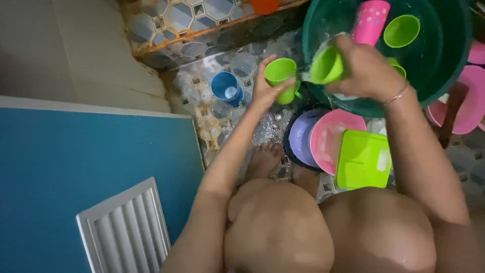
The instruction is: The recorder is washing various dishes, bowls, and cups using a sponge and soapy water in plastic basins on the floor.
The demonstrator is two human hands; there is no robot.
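Wet tiled floor (237, 65) | left hand (265, 88) grips green mug (281, 76) | right hand (366, 68) tips green cup (326, 65) at basin's (444, 76) nine o'clock | rinsing.

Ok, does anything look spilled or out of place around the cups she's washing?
Only the wet tiled floor, shiny with water and suds. A blue cup sits alone there. The left hand and right hand each hold a green cup.

Wet tiled floor (222, 108) w/ hexagon pattern carries everything. On it: blue cup (226, 87) standing upright, big green basin (444, 71) at top right, stack of plates, purple (301, 136) & pink (328, 134), w/ square green lid (361, 159) on top. More pink plates (470, 101) at right edge.
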